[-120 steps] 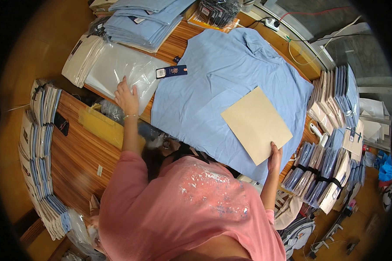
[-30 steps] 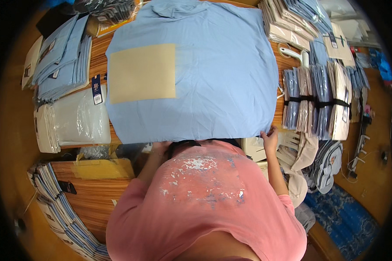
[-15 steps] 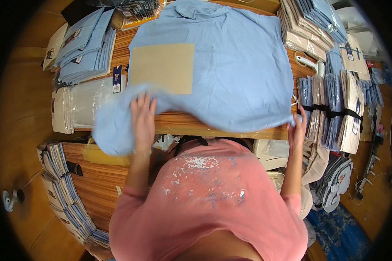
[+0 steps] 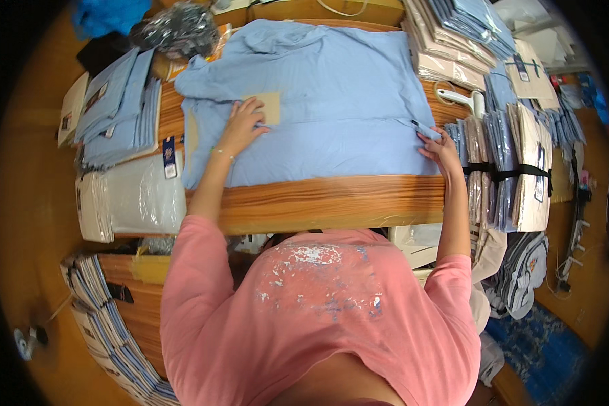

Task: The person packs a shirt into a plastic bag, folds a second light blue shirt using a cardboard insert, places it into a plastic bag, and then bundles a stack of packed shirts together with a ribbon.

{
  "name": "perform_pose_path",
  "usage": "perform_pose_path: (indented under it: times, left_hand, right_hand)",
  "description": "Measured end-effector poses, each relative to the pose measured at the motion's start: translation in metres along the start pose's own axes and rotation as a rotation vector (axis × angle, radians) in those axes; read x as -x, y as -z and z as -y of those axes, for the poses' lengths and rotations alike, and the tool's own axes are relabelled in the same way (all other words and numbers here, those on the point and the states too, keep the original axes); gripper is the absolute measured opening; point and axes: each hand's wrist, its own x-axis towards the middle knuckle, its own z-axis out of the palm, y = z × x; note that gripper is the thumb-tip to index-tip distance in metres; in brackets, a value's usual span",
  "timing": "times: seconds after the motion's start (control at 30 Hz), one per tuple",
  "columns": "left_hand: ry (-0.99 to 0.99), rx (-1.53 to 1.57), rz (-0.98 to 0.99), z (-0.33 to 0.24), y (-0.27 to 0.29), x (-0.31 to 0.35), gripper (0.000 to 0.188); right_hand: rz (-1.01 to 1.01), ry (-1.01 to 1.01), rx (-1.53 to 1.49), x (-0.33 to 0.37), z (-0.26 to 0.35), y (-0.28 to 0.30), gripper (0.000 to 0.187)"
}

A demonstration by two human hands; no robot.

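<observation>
Shirt (image 4: 331, 149) lies across the table (image 4: 331, 203), its near part turned up over some of the card (image 4: 272, 107). Left hand (image 4: 240, 130) is over the card, fingers slightly spread; right hand (image 4: 445, 154) pinches the turned-up edge. I judge this a folding step; next move calls for squaring that edge without shifting the card.

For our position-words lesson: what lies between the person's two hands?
Between the left hand and right hand, the head view shows the blue garment, plus some tan card by the left hand.
</observation>
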Motion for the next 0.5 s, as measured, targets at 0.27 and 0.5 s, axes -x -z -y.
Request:
perform_pose_path:
  times: [0.27,0.5]
  left_hand:
    - [0.23,0.2,0.055,0.007,-0.009,-0.022,0.022]
    - [0.275,-0.066,0.03,-0.006,-0.016,-0.031,0.013]
  right_hand:
    - [-0.027,-0.066,-0.188,-0.034,0.008,0.012,0.031]
    - [-0.205,0.04,-0.208,-0.053,-0.002,-0.007,0.033]
